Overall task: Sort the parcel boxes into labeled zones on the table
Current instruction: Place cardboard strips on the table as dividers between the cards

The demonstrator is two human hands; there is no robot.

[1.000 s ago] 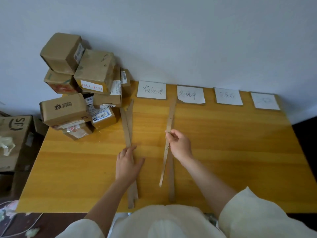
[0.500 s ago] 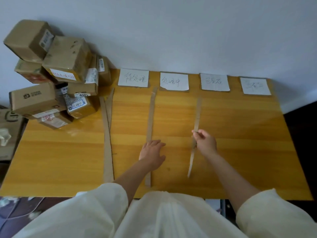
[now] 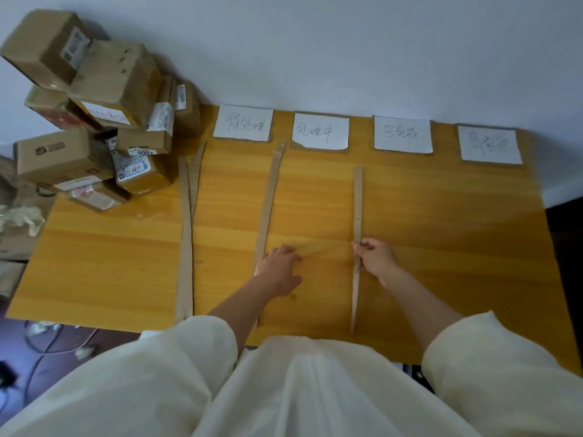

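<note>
Yellow wooden table (image 3: 441, 247) now showing a third cardboard divider strip (image 3: 357, 197), right hand (image 3: 375, 258) pinching it into place mid-frame, left hand (image 3: 277, 266) resting flat, fingers spread; parcel boxes (image 3: 94, 121) sitting unsorted upper left.

Pale wall (image 3: 347, 42): plain, beyond both grips, filling the upper field. Flattened cardboard cartons (image 3: 12, 247): far out to the side of the left grip (image 3: 277, 266), below desk level, partly cut by the frame edge. Crumpled pale wrapping (image 3: 22, 216): lying on those cartons. Dark floor (image 3: 19, 342): nearer the viewer than the left grip and to its left, crossed by thin cables (image 3: 47, 345) with a small white scrap (image 3: 82, 353) beside them. A further dark strip of floor lies well outward of the right grip (image 3: 375, 257).
</note>
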